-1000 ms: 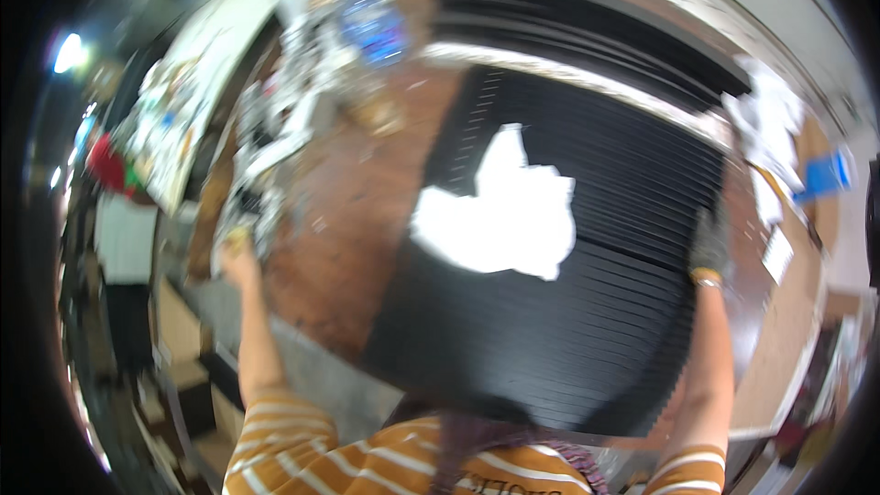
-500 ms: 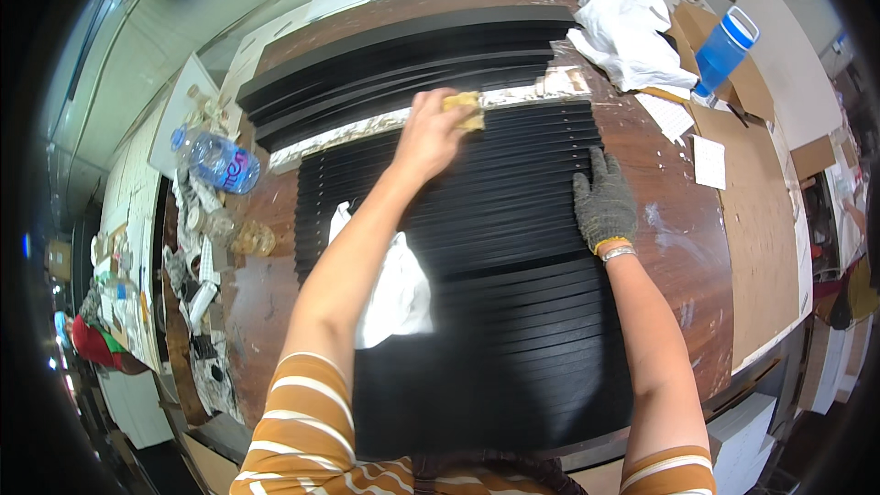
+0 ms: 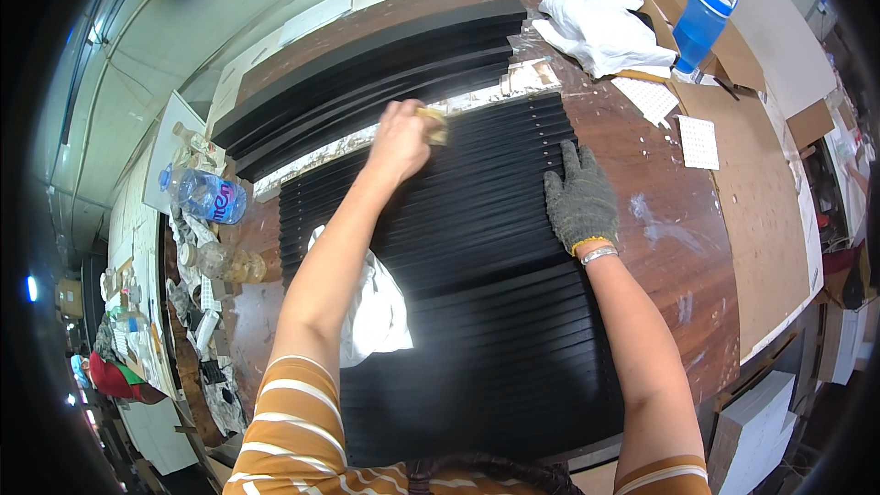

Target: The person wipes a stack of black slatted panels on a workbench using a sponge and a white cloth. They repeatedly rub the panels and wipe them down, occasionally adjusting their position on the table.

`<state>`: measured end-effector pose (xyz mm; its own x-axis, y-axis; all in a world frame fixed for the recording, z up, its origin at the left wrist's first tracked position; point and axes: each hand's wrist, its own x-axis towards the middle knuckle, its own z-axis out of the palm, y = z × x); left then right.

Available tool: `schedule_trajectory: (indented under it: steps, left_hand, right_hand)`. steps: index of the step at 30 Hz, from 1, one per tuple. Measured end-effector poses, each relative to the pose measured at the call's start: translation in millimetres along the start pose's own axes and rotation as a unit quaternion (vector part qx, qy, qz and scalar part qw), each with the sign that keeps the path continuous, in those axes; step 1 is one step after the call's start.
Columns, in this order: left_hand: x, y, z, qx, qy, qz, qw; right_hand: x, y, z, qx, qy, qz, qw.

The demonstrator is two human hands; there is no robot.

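Note:
My bare left hand is closed around a yellow sponge. It presses the sponge near the far edge of a row of long black slats, laid side by side across the table. On the right ends of those slats my right hand lies flat, fingers spread, in a grey knitted glove with a yellow cuff. A white cloth rests on the slats, partly hidden by my left forearm. Beyond my left hand, a whitish, stained strip separates the slats from stacked black mouldings.
The brown table has white smears. To the left stand a clear bottle and cloudy jars. At the far right are a white cloth heap, a blue bottle, cardboard and white sheets.
The view has shifted and turned slightly, so the table's things appear further left. My left hand and the sponge have moved little over the slats; my right hand stays at their right ends.

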<state>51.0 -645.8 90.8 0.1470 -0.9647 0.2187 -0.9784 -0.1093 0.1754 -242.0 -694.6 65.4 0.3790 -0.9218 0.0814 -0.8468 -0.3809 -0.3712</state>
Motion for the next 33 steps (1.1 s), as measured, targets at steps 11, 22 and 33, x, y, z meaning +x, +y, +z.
schedule_trajectory:
  steps: [11, 22, 33]
  left_hand:
    - [-2, 5, 20, 0.09, 0.163, 0.029, 0.982]
    - [22, 70, 25, 0.097, 0.113, 0.049, 0.988]
    - [51, 106, 30, 0.064, 0.102, 0.015, 0.993]
  right_hand:
    - [0, 2, 3, 0.001, 0.004, 0.009, 1.0]
    - [0, 6, 7, 0.011, 0.029, -0.008, 0.999]
    - [0, 8, 10, 0.012, 0.068, -0.028, 0.997]
